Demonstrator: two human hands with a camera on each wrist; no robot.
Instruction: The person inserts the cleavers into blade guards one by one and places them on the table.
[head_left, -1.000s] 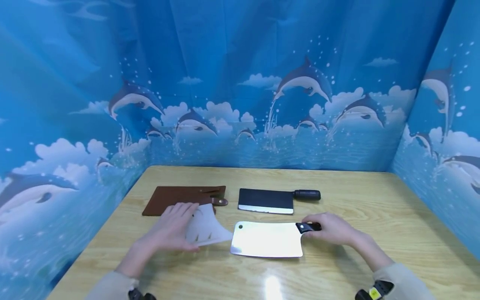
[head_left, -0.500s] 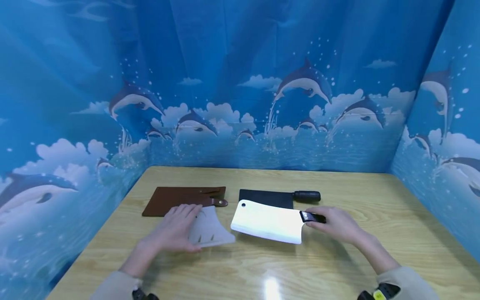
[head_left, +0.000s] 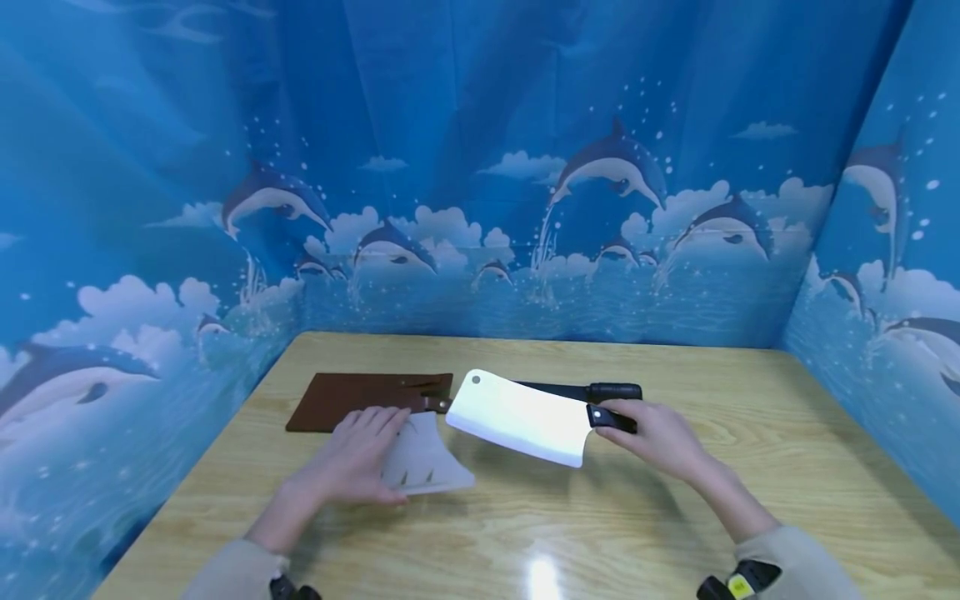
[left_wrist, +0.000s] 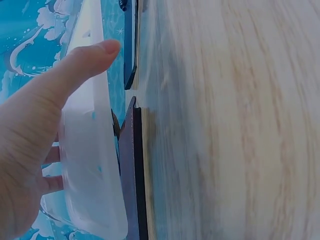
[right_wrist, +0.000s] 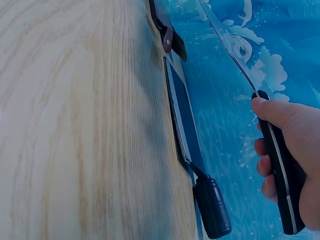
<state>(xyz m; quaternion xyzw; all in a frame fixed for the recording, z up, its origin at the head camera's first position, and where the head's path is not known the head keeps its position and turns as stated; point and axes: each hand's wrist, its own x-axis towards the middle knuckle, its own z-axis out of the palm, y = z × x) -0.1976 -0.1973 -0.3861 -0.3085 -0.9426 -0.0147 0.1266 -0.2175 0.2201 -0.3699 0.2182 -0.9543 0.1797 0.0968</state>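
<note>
My right hand (head_left: 663, 437) grips the black handle (right_wrist: 280, 170) of a cleaver (head_left: 521, 418) with a shiny, broad blade. The cleaver is off the table, its blade tilted with the left end higher and overlapping the dark cleaver behind it in the head view. On the left, my left hand (head_left: 360, 458) holds a translucent white plastic blade cover (head_left: 423, 458), thumb on one face and fingers on the other. In the left wrist view, the cover (left_wrist: 92, 165) stands off the tabletop. The blade's far left corner is close to the cover's upper right side.
A brown leather knife sheath (head_left: 360, 396) with a snap strap lies behind my left hand. Toward the back, a dark-bladed cleaver with a black ribbed handle (head_left: 615, 392) lies on the wooden table (head_left: 600, 550). Blue dolphin-print curtains (head_left: 465, 167) enclose the table's back and sides.
The shiny cleaver has risen from near the table in my right hand, moving back and slightly left, and its blade has tilted. My left hand and the blade cover have shifted slightly right.
</note>
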